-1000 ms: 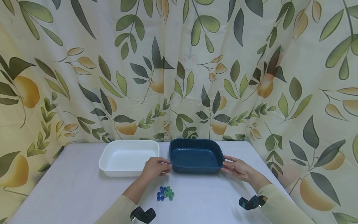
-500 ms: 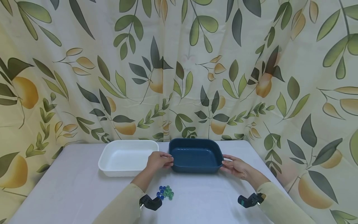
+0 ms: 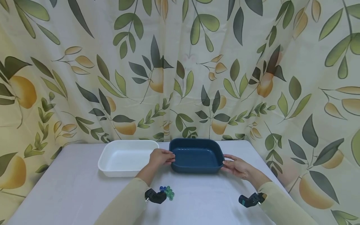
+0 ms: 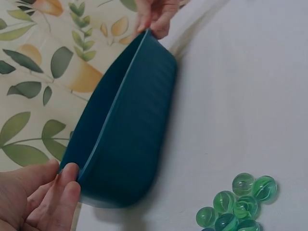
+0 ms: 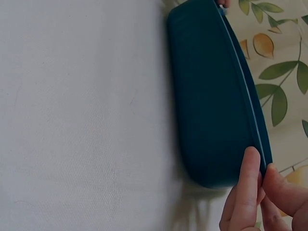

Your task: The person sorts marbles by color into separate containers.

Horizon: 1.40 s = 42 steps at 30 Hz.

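A dark blue rectangular baking dish (image 3: 197, 170) stands at the back of the table. My left hand (image 3: 161, 157) pinches its left rim, as the fingers and thumb (image 4: 36, 192) in the left wrist view show. At the opposite end my right hand (image 3: 238, 168) holds the right rim between thumb and fingers (image 5: 248, 192). Beside the left hand is a white rectangular dish (image 3: 126, 173). In front of the blue dish lies a cluster of green glass marbles (image 3: 170, 193) with some blue marbles (image 3: 163, 188), partly covered by the left wrist camera.
A pale cloth covers the table (image 3: 202, 200). Behind it hangs a curtain (image 3: 180, 78) printed with leaves and fruit. Black cameras (image 3: 155, 196) are strapped to both wrists.
My left hand has moved right and slightly up, onto the blue dish's left rim. Its wrist camera now covers some of the blue marbles. The right hand stays on its rim.
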Tool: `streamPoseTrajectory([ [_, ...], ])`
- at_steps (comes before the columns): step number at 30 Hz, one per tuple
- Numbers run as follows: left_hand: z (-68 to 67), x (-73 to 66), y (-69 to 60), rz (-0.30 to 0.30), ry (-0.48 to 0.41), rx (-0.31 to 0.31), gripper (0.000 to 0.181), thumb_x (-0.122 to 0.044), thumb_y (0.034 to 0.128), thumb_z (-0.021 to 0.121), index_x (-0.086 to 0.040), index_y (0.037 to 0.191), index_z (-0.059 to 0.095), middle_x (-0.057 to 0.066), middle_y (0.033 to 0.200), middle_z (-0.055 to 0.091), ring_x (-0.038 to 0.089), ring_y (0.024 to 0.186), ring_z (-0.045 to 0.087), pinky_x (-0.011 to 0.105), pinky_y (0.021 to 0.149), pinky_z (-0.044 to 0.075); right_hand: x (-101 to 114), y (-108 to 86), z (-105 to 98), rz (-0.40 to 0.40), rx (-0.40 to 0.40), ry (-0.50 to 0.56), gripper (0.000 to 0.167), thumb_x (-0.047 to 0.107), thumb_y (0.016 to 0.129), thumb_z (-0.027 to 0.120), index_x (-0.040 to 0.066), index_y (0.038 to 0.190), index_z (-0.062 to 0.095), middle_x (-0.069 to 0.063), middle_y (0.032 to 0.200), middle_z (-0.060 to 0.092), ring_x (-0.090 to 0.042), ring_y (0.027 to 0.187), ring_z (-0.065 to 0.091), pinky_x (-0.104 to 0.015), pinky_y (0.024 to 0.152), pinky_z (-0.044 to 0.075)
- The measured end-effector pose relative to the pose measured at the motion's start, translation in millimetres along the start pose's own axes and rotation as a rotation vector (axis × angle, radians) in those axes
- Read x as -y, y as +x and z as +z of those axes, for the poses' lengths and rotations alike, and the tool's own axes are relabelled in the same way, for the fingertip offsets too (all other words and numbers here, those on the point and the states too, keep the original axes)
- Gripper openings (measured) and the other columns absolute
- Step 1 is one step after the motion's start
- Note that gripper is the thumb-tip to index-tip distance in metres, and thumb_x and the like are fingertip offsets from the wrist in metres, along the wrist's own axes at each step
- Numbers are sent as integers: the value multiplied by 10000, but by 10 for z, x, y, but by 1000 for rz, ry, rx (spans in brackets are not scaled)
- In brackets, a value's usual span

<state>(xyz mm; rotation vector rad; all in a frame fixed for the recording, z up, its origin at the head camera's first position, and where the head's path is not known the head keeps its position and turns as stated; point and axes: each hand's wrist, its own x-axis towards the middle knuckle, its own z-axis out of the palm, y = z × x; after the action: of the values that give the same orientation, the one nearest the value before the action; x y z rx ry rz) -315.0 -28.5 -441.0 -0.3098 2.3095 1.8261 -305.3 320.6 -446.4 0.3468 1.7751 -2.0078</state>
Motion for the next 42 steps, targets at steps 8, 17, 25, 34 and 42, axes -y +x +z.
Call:
streamPoseTrajectory([
  [8,-1,42,34,3,0,3,196,-117,864,754,8,1015,735,99,832,752,127,707,724,229,636,594,-14,10,2,-8,-14,-10,688,-23,978,545,12,1552,167,-237,1290,574,-199,961,703,-339,935,546],
  [17,-60,2,-134,13,9,37,223,-129,888,732,15,1059,719,114,884,755,151,759,736,249,688,602,-19,2,15,1,-28,0,695,-28,973,549,9,1551,165,-133,1124,652,-190,931,708,-329,926,550],
  [25,-146,61,-232,35,-25,55,238,-137,916,698,30,1085,711,116,913,751,151,777,736,296,770,603,-1,-11,31,11,-42,10,689,-34,971,548,5,1547,172,-200,1207,619,-212,936,712,-342,929,547],
  [34,-303,151,-371,20,0,102,273,-187,941,670,11,1126,702,96,912,756,143,804,730,225,713,592,-2,-5,53,20,-36,11,673,-42,981,521,6,1549,166,-195,1204,598,-213,931,707,-353,939,542],
  [42,-393,291,-535,-28,0,169,301,-223,926,695,12,1113,711,80,882,755,164,801,739,236,721,594,4,-6,47,17,-28,4,668,-33,986,518,6,1550,162,-148,1115,625,-199,908,702,-356,934,545],
])
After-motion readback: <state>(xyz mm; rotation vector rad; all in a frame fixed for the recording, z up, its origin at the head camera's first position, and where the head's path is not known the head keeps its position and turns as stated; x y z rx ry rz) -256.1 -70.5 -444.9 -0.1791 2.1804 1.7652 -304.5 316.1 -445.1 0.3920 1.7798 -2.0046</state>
